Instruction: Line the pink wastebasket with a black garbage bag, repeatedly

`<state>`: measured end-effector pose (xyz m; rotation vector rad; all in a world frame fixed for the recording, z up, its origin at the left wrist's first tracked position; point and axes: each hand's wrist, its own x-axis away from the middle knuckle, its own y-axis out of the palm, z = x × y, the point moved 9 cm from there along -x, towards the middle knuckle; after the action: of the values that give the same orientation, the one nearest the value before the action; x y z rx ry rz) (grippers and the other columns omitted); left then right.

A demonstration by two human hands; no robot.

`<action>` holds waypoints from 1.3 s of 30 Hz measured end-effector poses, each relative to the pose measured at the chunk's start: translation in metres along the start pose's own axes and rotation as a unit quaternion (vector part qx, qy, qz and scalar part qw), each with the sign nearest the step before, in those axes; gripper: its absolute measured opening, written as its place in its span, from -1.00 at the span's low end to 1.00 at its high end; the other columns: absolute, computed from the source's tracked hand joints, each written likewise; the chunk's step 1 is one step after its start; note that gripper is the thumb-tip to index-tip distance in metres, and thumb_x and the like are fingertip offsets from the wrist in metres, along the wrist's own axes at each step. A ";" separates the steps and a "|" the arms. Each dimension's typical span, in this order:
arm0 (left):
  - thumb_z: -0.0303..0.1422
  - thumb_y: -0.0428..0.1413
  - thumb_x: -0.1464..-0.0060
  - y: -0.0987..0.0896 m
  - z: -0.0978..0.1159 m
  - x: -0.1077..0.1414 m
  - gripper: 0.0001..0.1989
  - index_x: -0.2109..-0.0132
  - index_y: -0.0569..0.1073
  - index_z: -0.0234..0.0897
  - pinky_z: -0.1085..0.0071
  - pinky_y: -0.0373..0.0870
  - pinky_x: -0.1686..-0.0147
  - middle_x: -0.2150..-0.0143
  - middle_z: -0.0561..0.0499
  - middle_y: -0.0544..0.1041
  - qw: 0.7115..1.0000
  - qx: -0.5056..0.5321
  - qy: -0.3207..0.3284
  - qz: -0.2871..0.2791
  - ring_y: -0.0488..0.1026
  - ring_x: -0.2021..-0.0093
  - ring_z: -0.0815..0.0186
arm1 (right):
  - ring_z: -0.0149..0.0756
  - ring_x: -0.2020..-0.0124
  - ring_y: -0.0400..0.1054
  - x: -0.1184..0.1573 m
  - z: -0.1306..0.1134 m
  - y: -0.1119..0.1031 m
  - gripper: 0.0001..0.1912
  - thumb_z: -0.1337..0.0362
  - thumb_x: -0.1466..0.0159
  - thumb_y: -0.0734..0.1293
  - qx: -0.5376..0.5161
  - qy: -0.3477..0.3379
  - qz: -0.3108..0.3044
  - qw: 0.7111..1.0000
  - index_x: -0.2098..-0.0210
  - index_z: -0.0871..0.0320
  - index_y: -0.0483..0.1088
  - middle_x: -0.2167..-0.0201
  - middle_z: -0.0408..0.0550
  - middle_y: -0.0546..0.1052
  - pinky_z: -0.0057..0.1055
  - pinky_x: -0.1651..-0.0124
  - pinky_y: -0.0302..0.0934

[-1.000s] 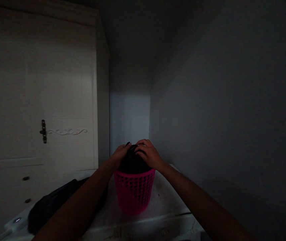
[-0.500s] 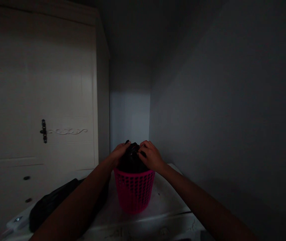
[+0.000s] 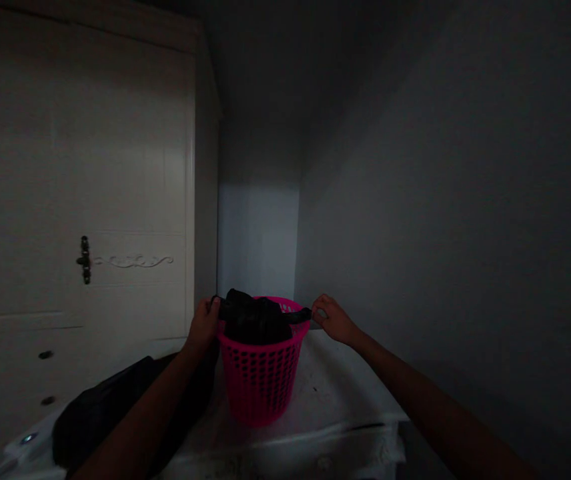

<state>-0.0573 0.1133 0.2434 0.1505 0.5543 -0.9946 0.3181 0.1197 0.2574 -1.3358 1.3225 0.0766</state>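
A pink plastic basket [image 3: 260,387] with a perforated wall stands on a white dresser top. Bunched inside it and rising above its rim is a black plastic bag [image 3: 258,323]. My left hand [image 3: 204,323] is closed on one end of the bag at the basket's left rim. Pinched in my right hand [image 3: 333,319] is another end of the bag, pulled out past the right rim. The bag stretches between both hands across the basket's opening. What lies under the bag is hidden.
Left of the basket, a dark bundle [image 3: 110,407] lies on the white dresser [image 3: 335,393], partly behind my left forearm. A white wardrobe [image 3: 135,167] with a dark handle [image 3: 84,260] stands at the left. A grey wall [image 3: 440,200] rises on the right.
My hands have moved apart, left hand leftward and right hand rightward, drawing out two ends of the black bag. The bag sits lower and more of the basket's rim shows.
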 end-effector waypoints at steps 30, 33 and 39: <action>-0.21 0.11 -0.31 0.033 0.062 0.146 -0.76 0.01 0.56 -0.19 0.11 0.40 0.00 0.05 -0.14 0.53 0.885 -0.234 0.402 -0.015 0.45 0.02 0.06 | -0.38 0.23 0.27 -0.103 -0.009 -0.187 -0.80 0.25 -0.31 0.17 -0.218 0.122 0.543 0.802 0.16 0.19 0.34 0.19 -0.02 0.48 -0.40 0.04 0.25; -0.20 0.09 -0.31 0.016 0.057 0.152 -0.61 -0.21 0.44 -0.20 0.05 0.37 -0.13 -0.17 -0.22 0.45 0.891 -0.232 0.391 0.004 0.40 -0.17 0.02 | -0.33 0.19 0.27 -0.090 -0.010 -0.225 -0.83 0.22 -0.34 0.17 -0.190 0.104 0.559 0.801 0.14 0.14 0.31 0.16 0.00 0.47 -0.35 0.00 0.25; -0.08 -0.08 -0.30 -0.059 -0.006 0.146 -0.50 -0.17 0.46 -0.30 -0.06 0.39 -0.09 -0.11 -0.29 0.54 0.901 -0.365 0.234 0.029 0.48 -0.07 -0.10 | -0.29 0.20 0.36 -0.058 0.001 -0.221 -0.81 0.15 -0.29 0.23 -0.130 0.050 0.503 0.853 0.21 0.11 0.36 0.29 -0.12 0.49 -0.31 0.03 0.28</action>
<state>-0.0472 -0.0266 0.1716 -0.2731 1.3240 -0.6318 0.4504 0.0807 0.4394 -0.7187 2.0365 0.9432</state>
